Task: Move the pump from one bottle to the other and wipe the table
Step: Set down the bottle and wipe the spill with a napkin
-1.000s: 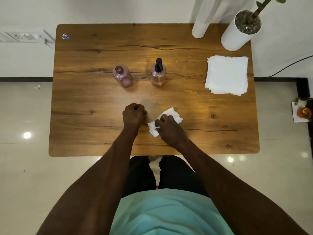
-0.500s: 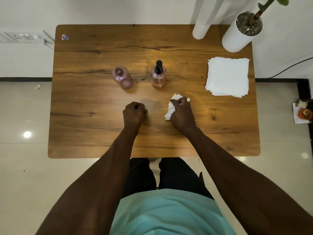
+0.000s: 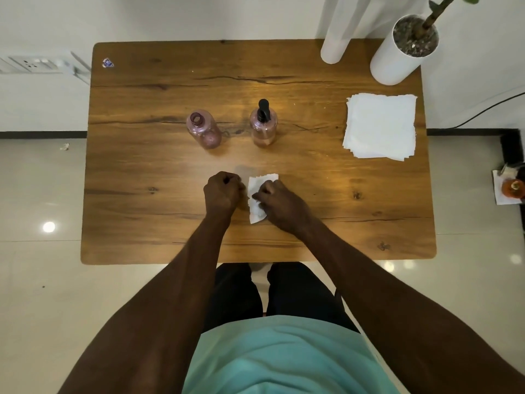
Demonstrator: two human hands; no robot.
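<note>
Two pink see-through bottles stand mid-table. The left bottle (image 3: 202,133) has an open neck with no cap. The right bottle (image 3: 263,129) carries the black pump (image 3: 263,109). In front of them my right hand (image 3: 279,204) presses a crumpled white tissue (image 3: 257,194) flat on the wooden table (image 3: 142,177). My left hand (image 3: 223,192) rests as a closed fist just left of the tissue, holding nothing that I can see.
A stack of white napkins (image 3: 380,126) lies at the right. A white plant pot (image 3: 403,49) and a white tube (image 3: 336,32) stand at the back right corner. A small sticker (image 3: 108,63) marks the back left corner.
My right hand has dragged the tissue back to the left and toward me, close beside the left fist. The left hand and both bottles have stayed put.
</note>
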